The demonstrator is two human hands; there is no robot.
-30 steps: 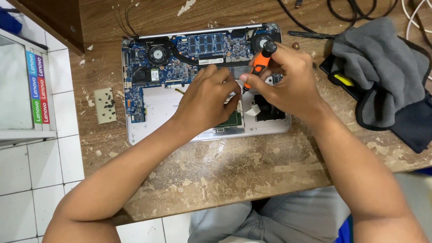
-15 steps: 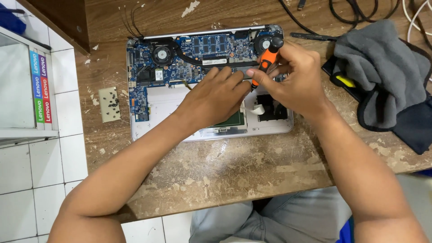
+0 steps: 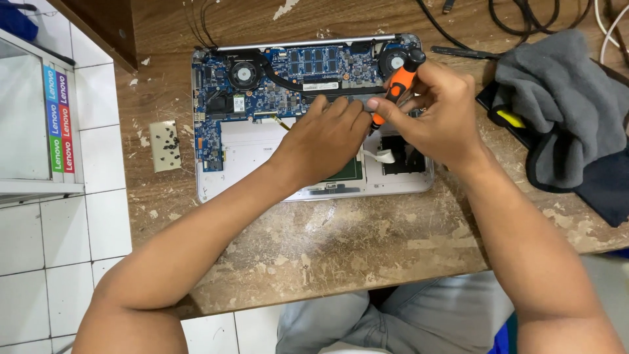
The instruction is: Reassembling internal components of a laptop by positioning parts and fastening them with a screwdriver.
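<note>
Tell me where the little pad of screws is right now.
The pad of screws lies on the worn wooden table, just left of the opened laptop.

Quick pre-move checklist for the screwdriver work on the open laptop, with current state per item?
1. Right hand grips the orange screwdriver: ok.
2. Left hand braces on the open laptop, fingers beside the driver shaft: ok.
3. Driver tip seated in a screw: cannot tell, hidden by the fingers.
4. Small pad of loose screws lies left of the laptop, apart from both hands: ok.
5. Grey cloth sits right of the laptop, off the board: ok.
6. White ribbon cable beneath the hands free of the tool: cannot tell.
</note>
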